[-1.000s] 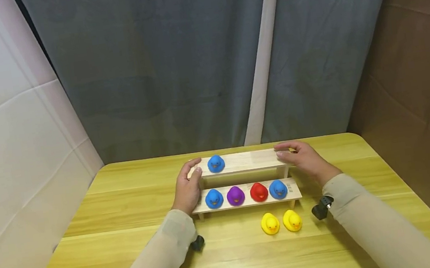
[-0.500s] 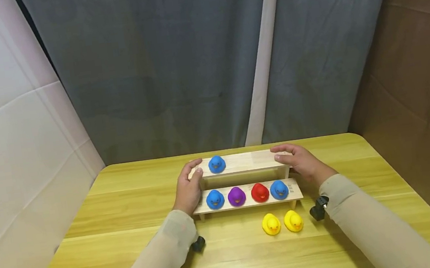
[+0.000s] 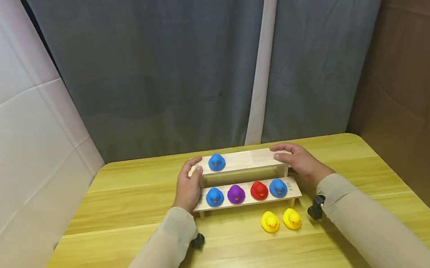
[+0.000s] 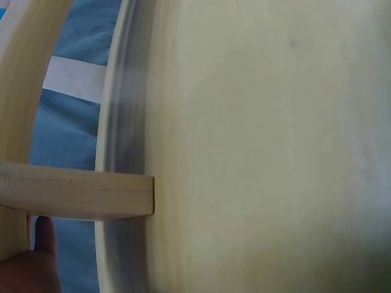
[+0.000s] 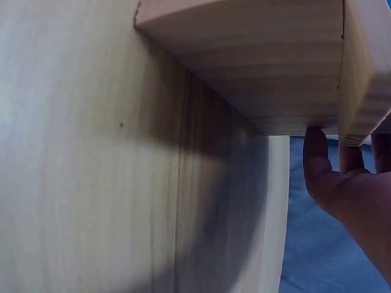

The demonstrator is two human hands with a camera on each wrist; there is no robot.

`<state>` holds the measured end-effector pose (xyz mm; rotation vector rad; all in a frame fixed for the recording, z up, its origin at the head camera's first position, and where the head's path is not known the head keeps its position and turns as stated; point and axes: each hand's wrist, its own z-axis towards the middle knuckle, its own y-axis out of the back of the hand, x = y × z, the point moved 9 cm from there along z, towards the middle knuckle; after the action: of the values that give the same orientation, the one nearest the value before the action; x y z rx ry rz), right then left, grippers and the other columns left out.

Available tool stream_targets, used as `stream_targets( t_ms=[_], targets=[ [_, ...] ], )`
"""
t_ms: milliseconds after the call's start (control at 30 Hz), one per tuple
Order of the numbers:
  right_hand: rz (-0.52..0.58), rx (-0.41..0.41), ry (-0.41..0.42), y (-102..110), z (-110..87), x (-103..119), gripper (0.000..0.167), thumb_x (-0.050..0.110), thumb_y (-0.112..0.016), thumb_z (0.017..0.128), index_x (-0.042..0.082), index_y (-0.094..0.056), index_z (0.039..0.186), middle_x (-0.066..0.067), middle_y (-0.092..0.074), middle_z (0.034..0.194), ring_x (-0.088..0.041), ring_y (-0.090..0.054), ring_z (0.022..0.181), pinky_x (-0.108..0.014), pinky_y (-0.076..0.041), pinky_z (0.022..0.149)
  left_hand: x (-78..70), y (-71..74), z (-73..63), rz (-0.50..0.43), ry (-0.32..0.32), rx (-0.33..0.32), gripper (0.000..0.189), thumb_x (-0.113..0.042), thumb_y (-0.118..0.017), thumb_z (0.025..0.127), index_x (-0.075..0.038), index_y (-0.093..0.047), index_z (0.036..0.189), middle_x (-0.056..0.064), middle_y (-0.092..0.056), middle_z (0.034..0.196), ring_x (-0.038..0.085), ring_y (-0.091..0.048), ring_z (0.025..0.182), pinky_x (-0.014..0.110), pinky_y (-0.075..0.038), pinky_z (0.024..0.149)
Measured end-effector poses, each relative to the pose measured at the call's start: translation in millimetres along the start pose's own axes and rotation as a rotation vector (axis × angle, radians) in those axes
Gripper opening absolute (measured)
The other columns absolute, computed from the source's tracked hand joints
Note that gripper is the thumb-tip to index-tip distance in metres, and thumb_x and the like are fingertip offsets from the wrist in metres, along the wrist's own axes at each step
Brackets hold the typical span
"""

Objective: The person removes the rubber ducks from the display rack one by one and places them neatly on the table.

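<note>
A pale wooden upper shelf (image 3: 247, 160) stands on short legs at the back of the table, a blue toy duck (image 3: 216, 162) near its left end. My left hand (image 3: 187, 187) grips that left end between thumb and fingers. At the other end my right hand (image 3: 302, 161) holds the shelf the same way; in the right wrist view its fingertips (image 5: 316, 146) reach up to the underside by a leg. On the lower wooden shelf (image 3: 248, 200) in front sit a blue duck (image 3: 214, 197), a purple duck (image 3: 236, 194), a red duck (image 3: 259, 190) and another blue duck (image 3: 278, 188).
Two yellow ducks, a left one (image 3: 270, 222) and a right one (image 3: 292, 219), sit on the wood-grain table (image 3: 232, 263) before the shelves. A grey curtain (image 3: 157, 69) hangs behind the table's back edge. A brown cloth (image 3: 405, 59) borders the right side.
My right hand has slid slightly inward over the upper shelf's right end. My left hand keeps its hold, and the ducks stay in their places.
</note>
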<state>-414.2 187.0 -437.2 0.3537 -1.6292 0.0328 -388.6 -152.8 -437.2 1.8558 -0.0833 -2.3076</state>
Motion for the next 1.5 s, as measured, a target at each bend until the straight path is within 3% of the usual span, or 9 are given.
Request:
stream_targets(
  t_ms=[567,900,1100,1367,1500],
  targets=[
    [0.007,0.005,-0.004,1.1,-0.5,-3.5,0.045,0.027,-0.060,0.108,0.009,-0.054,0.148,-0.020,-0.050,0.155,-0.039,-0.056,0.131,-0.060,-0.042,0.117,1.6,-2.3,2.1,-0.021,-0.005,0.006,0.033,-0.021,-0.053,0.110,-0.015,-0.063,0.141,0.012,-0.056,0.151,0.028,-0.044,0.146,0.049,-0.027,0.127],
    [0.004,-0.011,0.016,2.2,-6.7,-5.0,0.046,0.027,-0.062,0.107,0.006,-0.054,0.147,-0.023,-0.053,0.151,-0.032,-0.062,0.120,-0.059,-0.046,0.113,2.4,-3.8,-1.7,-0.017,-0.007,0.006,0.033,-0.020,-0.053,0.109,-0.014,-0.064,0.140,0.011,-0.057,0.151,0.029,-0.044,0.147,0.050,-0.026,0.127],
    [0.013,-0.017,0.007,1.6,-9.5,-5.4,0.045,0.027,-0.061,0.107,0.007,-0.055,0.147,-0.022,-0.052,0.152,-0.034,-0.061,0.123,-0.058,-0.046,0.114,3.1,-3.8,-3.4,-0.018,-0.012,0.016,0.034,-0.020,-0.052,0.110,-0.013,-0.062,0.141,0.012,-0.056,0.152,0.029,-0.044,0.147,0.051,-0.027,0.127],
    [0.022,-0.007,0.020,-4.9,-4.9,4.3,0.044,0.028,-0.061,0.107,0.008,-0.055,0.147,-0.021,-0.050,0.154,-0.041,-0.056,0.132,-0.060,-0.041,0.117,-4.7,6.3,-1.9,0.022,0.007,0.027,0.034,-0.025,-0.052,0.111,-0.018,-0.061,0.142,0.010,-0.055,0.152,0.028,-0.043,0.147,0.050,-0.027,0.127],
    [0.033,-0.004,0.036,-6.6,-4.9,8.5,0.045,0.025,-0.061,0.107,0.005,-0.054,0.147,-0.023,-0.050,0.153,-0.039,-0.058,0.129,-0.060,-0.042,0.117,-11.0,9.1,-0.3,0.103,0.000,0.046,0.035,-0.025,-0.053,0.109,-0.017,-0.061,0.143,0.010,-0.054,0.153,0.030,-0.043,0.147,0.052,-0.026,0.127]
  ],
)
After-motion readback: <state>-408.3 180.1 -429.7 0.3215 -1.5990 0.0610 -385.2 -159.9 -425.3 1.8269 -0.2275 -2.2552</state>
